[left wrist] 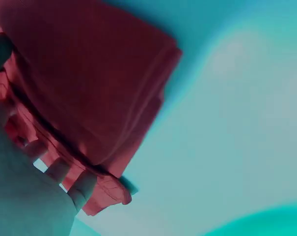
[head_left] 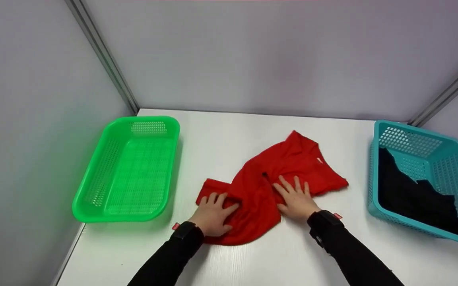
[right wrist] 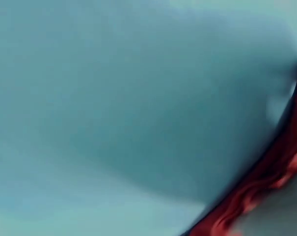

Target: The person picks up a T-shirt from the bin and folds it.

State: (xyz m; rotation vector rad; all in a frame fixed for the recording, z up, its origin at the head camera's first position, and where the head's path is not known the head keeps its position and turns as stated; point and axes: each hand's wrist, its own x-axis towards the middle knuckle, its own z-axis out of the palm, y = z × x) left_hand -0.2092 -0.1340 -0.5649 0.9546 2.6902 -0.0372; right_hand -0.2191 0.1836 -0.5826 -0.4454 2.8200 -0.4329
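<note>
A crumpled red T-shirt (head_left: 259,190) lies twisted across the white table, a small white mark on its right part. My left hand (head_left: 212,216) rests on its lower left part, fingers spread over the cloth. In the left wrist view the left fingers (left wrist: 57,169) reach onto the edge of a folded layer of the T-shirt (left wrist: 89,73). On the right part of the cloth lies my right hand (head_left: 296,198), its fingers spread out flat. The right wrist view shows mostly table, with an edge of the T-shirt (right wrist: 256,187) at the lower right.
To the left stands a bright green plastic basket (head_left: 119,218) with nothing inside. A blue basket (head_left: 377,171) at the right holds black cloth (head_left: 412,198). Pale panels (head_left: 272,59) with metal corner posts enclose the white table (head_left: 209,135) at the back and sides.
</note>
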